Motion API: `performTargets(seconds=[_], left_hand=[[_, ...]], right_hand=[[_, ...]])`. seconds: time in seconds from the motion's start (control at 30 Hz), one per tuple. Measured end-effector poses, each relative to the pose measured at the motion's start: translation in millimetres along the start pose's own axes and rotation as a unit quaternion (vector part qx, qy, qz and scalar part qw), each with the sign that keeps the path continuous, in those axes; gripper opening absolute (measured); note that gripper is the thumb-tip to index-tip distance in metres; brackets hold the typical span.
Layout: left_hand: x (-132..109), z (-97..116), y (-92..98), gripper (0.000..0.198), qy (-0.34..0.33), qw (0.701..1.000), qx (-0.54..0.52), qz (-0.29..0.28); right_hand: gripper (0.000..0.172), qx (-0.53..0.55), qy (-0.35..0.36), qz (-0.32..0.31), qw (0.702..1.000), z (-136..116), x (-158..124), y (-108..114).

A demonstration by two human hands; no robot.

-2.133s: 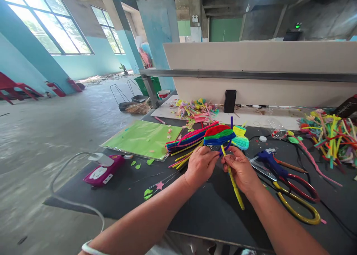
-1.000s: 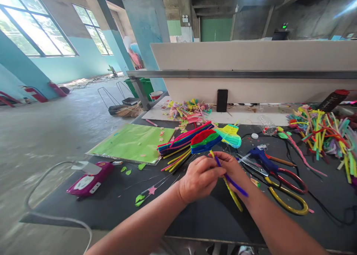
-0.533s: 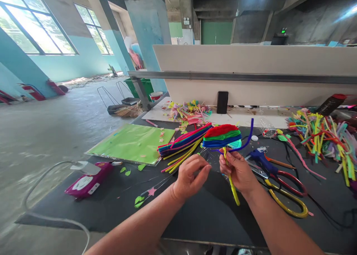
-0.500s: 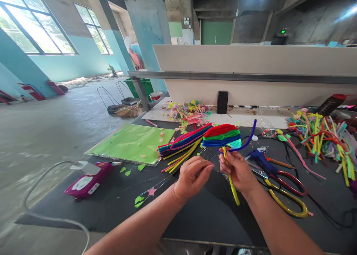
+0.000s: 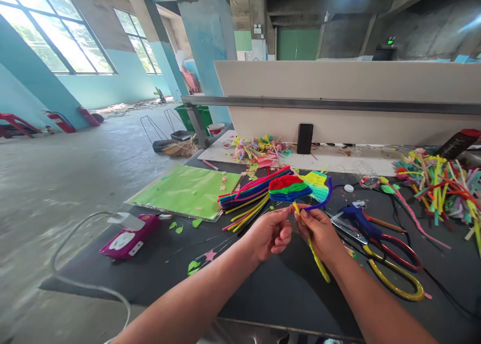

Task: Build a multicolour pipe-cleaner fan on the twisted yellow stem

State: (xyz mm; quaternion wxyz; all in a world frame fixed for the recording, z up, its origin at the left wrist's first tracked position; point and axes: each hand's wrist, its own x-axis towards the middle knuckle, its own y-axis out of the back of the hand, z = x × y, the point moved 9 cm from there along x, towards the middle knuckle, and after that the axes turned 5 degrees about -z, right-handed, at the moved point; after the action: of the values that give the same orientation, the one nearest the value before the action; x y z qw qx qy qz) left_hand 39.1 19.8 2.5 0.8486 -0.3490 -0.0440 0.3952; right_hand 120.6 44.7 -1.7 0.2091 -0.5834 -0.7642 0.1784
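Note:
My right hand (image 5: 317, 228) grips the yellow pipe-cleaner stem (image 5: 319, 261), which slants down past the palm. Above the fingers, the stem carries a craft piece (image 5: 288, 188) banded in red, green and blue. Behind it is a yellow and turquoise part (image 5: 318, 183). A dark blue pipe cleaner (image 5: 329, 186) curves up from the right fingertips. My left hand (image 5: 272, 231) has thumb and forefinger pinched against the top of the stem, its other fingers curled; what lies in the pinch is hidden. Just beyond sits a bundle of coloured pipe cleaners (image 5: 251, 191).
To the right lie scissors (image 5: 398, 279) with yellow and red handles and a blue glue gun (image 5: 356, 216). Pipe-cleaner scraps (image 5: 432, 181) pile up at far right. A green sheet pack (image 5: 184, 191), a purple power strip (image 5: 128, 238) and a phone (image 5: 304, 138) are also on the table.
My left hand has moved right and up, its fingertips meeting the stem. The craft piece has turned, bringing its yellow part into sight, and the blue pipe cleaner now stands more upright.

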Motion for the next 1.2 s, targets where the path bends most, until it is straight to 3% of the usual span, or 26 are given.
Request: performTargets(seconds=[0.1, 0.23, 0.37, 0.47, 0.63, 0.77, 0.93, 1.2], left_hand=[[0.6, 4.4, -2.5, 0.026, -0.028, 0.999, -0.032, -0.016], [-0.8, 0.7, -2.9, 0.044, -0.025, 0.994, 0.109, 0.014], [-2.9, -2.3, -3.0, 0.047, -0.02, 0.976, 0.212, 0.047], [-3.8, -1.9, -6.2, 0.045, -0.013, 0.985, 0.168, 0.028], [-7.0, -0.7, -15.6, 0.031, 0.031, 0.998, -0.013, -0.044], [-10.5, 7.5, -20.0, 0.025, -0.01, 0.994, -0.094, -0.058], [-13.0, 13.6, -24.2, 0.007, -0.077, 0.99, -0.117, -0.034], [-12.3, 11.3, -24.7, 0.013, -0.126, 0.991, -0.047, 0.022]], right_hand=[[0.022, 0.012, -0.017, 0.005, 1.0, 4.2, -0.2, 1.7], [0.018, 0.021, 0.001, -0.016, 1.0, -0.9, -1.6, -3.3], [0.018, 0.012, 0.019, -0.027, 0.999, -7.4, -2.8, -7.5], [0.02, 0.017, 0.006, -0.017, 1.0, -5.9, -2.8, -5.8], [0.02, 0.019, -0.008, -0.015, 1.0, -1.3, -4.5, -5.5], [0.02, 0.025, -0.017, -0.008, 1.0, 1.3, -6.6, -5.8], [0.022, 0.054, -0.033, -0.013, 0.998, 1.9, -7.7, -11.2], [0.024, 0.031, -0.015, 0.008, 0.999, 0.2, -8.4, -12.9]])
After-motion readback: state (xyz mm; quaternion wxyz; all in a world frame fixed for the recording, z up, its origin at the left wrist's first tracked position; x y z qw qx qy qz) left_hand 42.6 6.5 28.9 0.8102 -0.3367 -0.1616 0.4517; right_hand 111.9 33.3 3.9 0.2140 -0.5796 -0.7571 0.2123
